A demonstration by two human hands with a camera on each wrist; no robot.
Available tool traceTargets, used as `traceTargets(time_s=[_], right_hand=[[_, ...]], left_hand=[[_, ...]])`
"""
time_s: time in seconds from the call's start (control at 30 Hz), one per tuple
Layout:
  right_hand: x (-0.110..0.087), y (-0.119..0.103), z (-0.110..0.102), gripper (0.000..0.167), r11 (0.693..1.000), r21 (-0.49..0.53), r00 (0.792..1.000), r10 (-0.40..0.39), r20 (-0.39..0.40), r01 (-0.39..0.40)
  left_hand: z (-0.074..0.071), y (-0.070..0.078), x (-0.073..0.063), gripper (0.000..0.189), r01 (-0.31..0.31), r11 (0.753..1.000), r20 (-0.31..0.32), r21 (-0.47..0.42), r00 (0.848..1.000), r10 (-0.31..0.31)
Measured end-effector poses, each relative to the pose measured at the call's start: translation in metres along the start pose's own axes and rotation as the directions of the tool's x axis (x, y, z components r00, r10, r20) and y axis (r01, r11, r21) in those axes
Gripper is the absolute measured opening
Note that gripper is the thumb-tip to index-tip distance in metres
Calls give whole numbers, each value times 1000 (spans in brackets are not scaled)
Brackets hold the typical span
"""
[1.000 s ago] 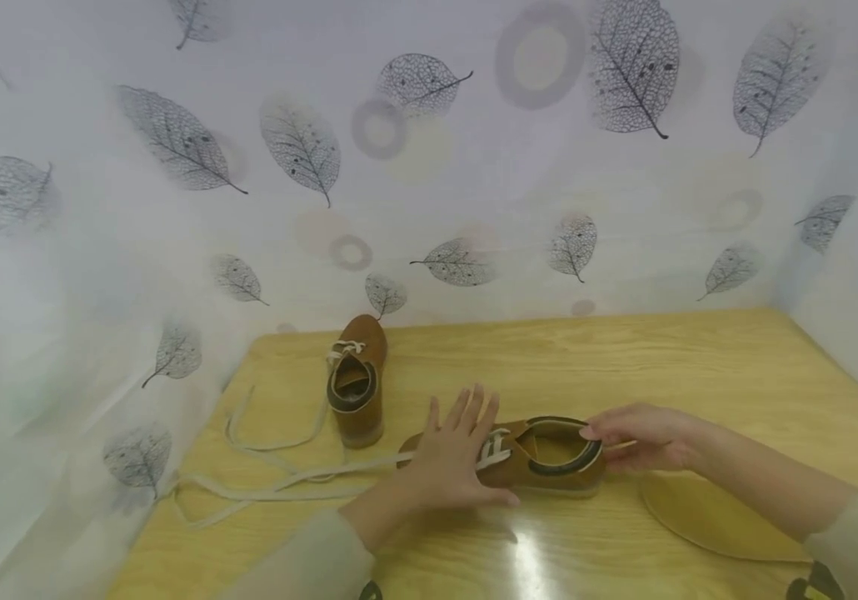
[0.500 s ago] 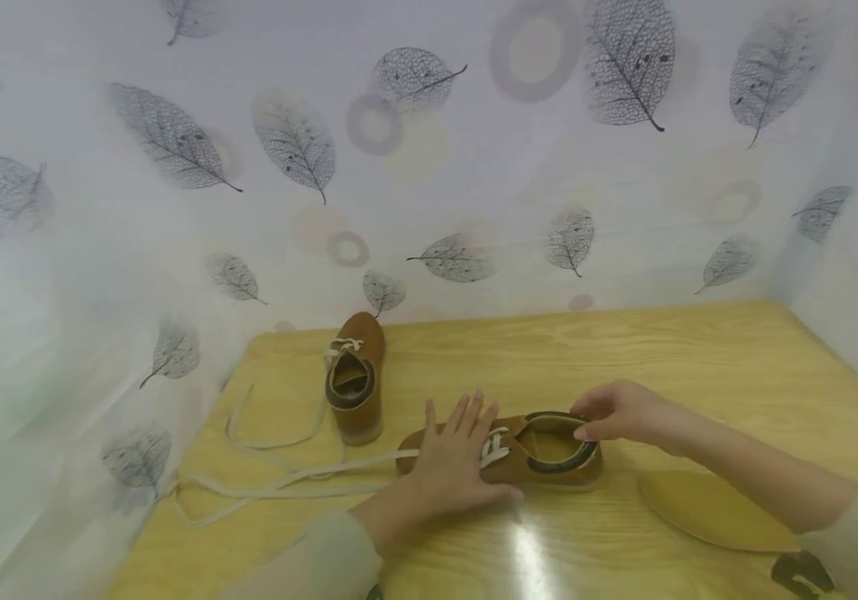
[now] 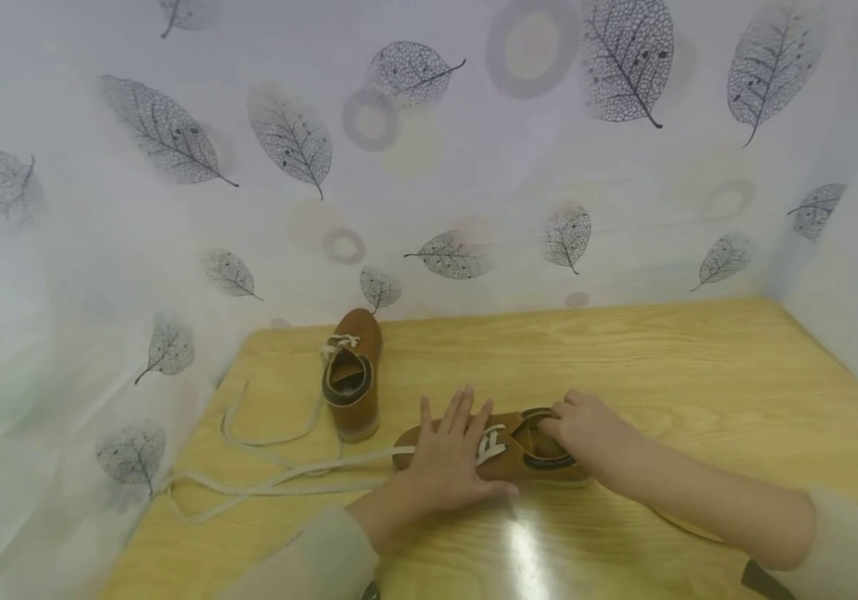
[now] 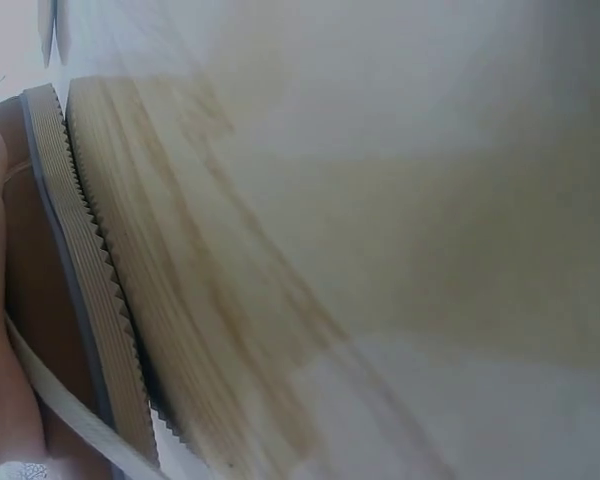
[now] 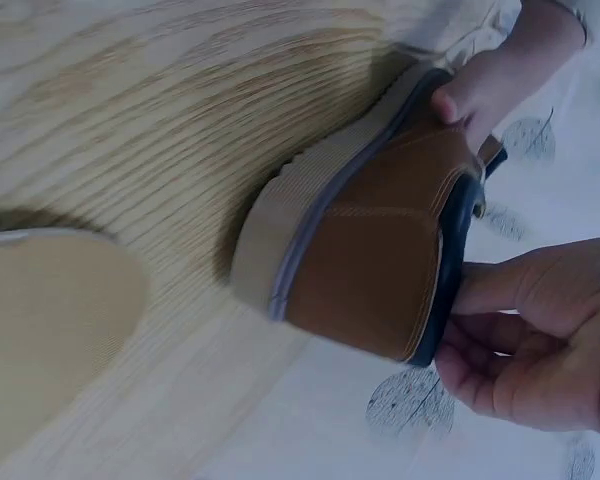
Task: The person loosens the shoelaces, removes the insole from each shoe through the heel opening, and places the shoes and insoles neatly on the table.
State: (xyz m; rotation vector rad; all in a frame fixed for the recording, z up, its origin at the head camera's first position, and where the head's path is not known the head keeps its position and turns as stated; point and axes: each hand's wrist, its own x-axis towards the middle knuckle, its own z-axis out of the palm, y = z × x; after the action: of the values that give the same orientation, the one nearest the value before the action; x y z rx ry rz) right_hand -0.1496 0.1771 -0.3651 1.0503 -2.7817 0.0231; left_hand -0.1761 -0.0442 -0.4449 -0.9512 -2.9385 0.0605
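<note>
A brown lace-up shoe (image 3: 515, 462) with a dark collar lies lengthwise on the table, toe to the left. My left hand (image 3: 447, 467) rests flat over its toe, fingers spread. My right hand (image 3: 586, 429) is at the heel end, fingers curled at the collar and partly inside the opening. In the right wrist view, the fingertips of the right hand (image 5: 550, 340) meet the dark collar, with one digit running behind its edge. The left wrist view has the ribbed sole edge (image 4: 85, 270) and a pale lace (image 4: 75, 415) beside the left hand.
A second brown shoe (image 3: 354, 408) stands behind to the left, toe toward the wall. Long pale laces (image 3: 271, 483) trail across the table's left side. A flat tan insole-shaped piece (image 5: 50, 330) lies near the right forearm. Leaf-printed cloth (image 3: 459, 167) hangs behind.
My right hand has moved from the back of the heel up and left over the collar, fingers reaching into the opening. The left hand stays on the toe.
</note>
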Motion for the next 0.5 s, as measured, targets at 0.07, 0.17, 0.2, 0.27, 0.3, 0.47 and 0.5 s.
traceTargets(time_s=[0.07, 0.17, 0.2, 0.27, 0.3, 0.47, 0.5], right_hand=[[6, -7, -1, 23, 1000, 17, 995, 22, 96, -24], [16, -13, -1, 21, 989, 75, 969, 108, 223, -128], [20, -15, -1, 21, 984, 84, 958, 134, 255, -160], [24, -18, 0, 21, 974, 85, 936, 177, 304, -211], [25, -19, 0, 22, 970, 84, 929, 191, 318, -228], [26, -20, 3, 24, 956, 131, 919, 205, 337, -262], [26, -20, 3, 24, 955, 138, 917, 200, 346, -261]], left_hand=[[0, -1, -1, 113, 1, 1000, -3, -3, 1000, -1], [0, -2, -2, 113, 3, 1000, 4, -15, 1000, -3], [0, -3, -3, 114, 6, 1000, 9, -21, 1000, -6], [0, -4, -3, 114, 10, 1000, 16, -25, 1000, -9], [0, -4, -4, 114, 9, 1000, 19, -30, 1000, -9], [0, -4, -5, 113, 1, 999, 24, -35, 1000, 0], [0, -3, -5, 113, 0, 999, 25, -34, 1000, 1]])
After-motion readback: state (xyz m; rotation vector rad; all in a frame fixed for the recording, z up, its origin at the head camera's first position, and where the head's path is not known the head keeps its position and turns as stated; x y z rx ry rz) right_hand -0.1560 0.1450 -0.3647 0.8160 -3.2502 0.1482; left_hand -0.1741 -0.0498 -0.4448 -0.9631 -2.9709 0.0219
